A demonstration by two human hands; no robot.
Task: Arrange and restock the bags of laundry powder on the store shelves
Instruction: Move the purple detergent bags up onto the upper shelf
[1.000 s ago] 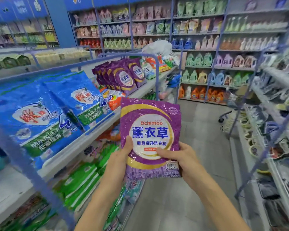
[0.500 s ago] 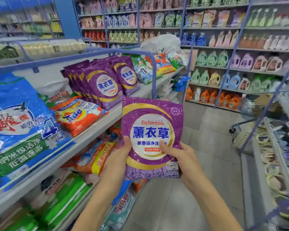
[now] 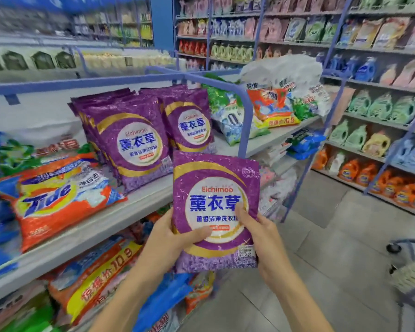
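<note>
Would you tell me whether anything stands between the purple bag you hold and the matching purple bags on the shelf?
Nothing visible does: open air lies between the held bag and the shelved purple bags; the blue upright stands to their right.

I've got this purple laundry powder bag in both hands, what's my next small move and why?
Probably lift the purple bag up and left toward the matching purple bags standing on the shelf. Your left hand and right hand both grip it, and it is not yet on the shelf.
</note>
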